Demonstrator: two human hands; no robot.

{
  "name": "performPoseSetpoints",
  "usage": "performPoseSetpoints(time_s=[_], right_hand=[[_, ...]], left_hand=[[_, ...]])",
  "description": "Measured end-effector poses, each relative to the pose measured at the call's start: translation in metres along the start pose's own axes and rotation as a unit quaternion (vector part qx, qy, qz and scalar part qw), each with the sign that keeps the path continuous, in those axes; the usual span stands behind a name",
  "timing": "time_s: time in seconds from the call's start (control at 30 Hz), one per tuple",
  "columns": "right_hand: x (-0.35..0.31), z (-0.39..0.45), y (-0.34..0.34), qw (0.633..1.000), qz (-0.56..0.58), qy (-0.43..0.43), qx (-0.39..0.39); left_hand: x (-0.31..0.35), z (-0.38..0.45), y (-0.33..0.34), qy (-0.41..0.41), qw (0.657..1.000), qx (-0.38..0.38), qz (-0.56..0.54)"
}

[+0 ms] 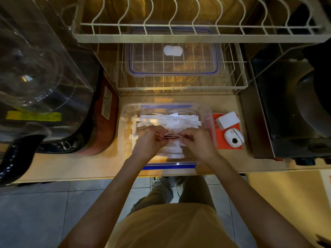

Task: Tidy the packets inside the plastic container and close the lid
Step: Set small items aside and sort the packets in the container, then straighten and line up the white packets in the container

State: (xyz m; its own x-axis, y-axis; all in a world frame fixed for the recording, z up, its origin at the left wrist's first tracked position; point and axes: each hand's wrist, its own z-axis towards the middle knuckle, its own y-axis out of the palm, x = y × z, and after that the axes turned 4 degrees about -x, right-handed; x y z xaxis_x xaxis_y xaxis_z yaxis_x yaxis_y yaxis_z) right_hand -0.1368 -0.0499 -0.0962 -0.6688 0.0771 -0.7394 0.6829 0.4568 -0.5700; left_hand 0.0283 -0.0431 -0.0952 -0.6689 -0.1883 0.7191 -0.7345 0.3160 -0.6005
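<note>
A clear plastic container with blue clips stands open on the wooden counter, filled with several white stick packets. Both hands are inside it. My left hand and my right hand together pinch a small bundle of dark red packets by its two ends, just above the white ones. The container's clear lid, with a blue seal and a white label, lies apart on the lower wire rack behind the container.
A white wire dish rack spans the back. A large clear dispenser stands on the left. An orange pad with a white box and a small white device lies on the right, beside a dark appliance.
</note>
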Motion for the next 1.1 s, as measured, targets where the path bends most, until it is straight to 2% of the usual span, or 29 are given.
performPoseSetpoints(time_s=[0.13, 0.33, 0.5, 0.63, 0.87, 1.0, 1.1], right_hand=[[-0.004, -0.005, -0.020, 0.996, 0.061, 0.032, 0.048], [-0.001, -0.020, -0.044, 0.991, 0.038, 0.075, 0.106], [0.005, -0.038, -0.045, 0.980, -0.044, 0.097, 0.165], [0.013, -0.042, -0.038, 0.975, -0.002, 0.119, 0.190], [0.013, -0.042, -0.037, 0.974, 0.013, 0.126, 0.188], [0.008, -0.042, -0.038, 0.976, -0.072, 0.131, 0.161], [-0.002, -0.039, -0.036, 0.976, -0.130, 0.093, 0.144]], left_hand=[[0.011, 0.006, -0.001, -0.011, 0.996, -0.014, -0.087], [0.024, 0.018, 0.014, -0.085, 0.961, -0.115, -0.238], [0.032, 0.024, 0.029, -0.124, 0.963, -0.177, -0.162], [0.040, 0.027, 0.042, -0.140, 0.969, -0.180, -0.091], [0.042, 0.026, 0.054, -0.132, 0.976, -0.162, -0.054], [0.039, 0.022, 0.055, -0.117, 0.984, -0.128, -0.028], [0.036, 0.023, 0.055, -0.125, 0.984, -0.114, -0.052]])
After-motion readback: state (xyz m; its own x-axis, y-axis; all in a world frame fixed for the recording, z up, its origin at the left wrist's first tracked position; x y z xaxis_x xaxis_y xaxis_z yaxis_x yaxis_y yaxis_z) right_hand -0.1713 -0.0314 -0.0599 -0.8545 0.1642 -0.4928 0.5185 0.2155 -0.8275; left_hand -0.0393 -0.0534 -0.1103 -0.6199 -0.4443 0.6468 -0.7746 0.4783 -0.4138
